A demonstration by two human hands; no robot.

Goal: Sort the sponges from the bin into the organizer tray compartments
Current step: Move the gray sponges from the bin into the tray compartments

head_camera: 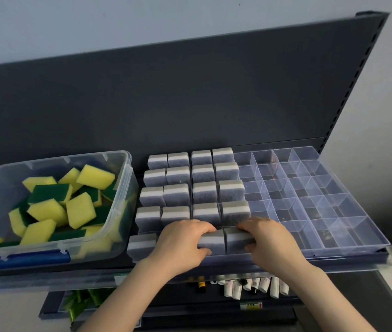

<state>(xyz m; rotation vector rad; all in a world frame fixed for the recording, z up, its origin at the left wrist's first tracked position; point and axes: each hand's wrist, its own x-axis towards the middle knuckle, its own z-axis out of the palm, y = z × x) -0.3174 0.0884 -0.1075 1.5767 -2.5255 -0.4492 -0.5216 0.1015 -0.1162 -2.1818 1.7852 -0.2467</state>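
Note:
A clear organizer tray (348,238) lies on a dark shelf. Its left compartments hold several grey-and-white sponges (204,173) standing in rows; the right compartments hold nothing. In the front row, my left hand (180,245) grips one grey sponge (211,240) and my right hand (269,240) grips the grey sponge (235,237) beside it, the two sponges touching. Another grey sponge (141,245) sits at the front left corner. A clear bin (125,188) to the left holds several yellow-and-green sponges (79,209).
A dark back panel (190,104) rises behind the shelf. Below the shelf edge, a lower shelf holds small tubes and bottles (252,286) and green packets (82,303). The bin has a blue latch (34,258) at its front. A pale wall lies to the right.

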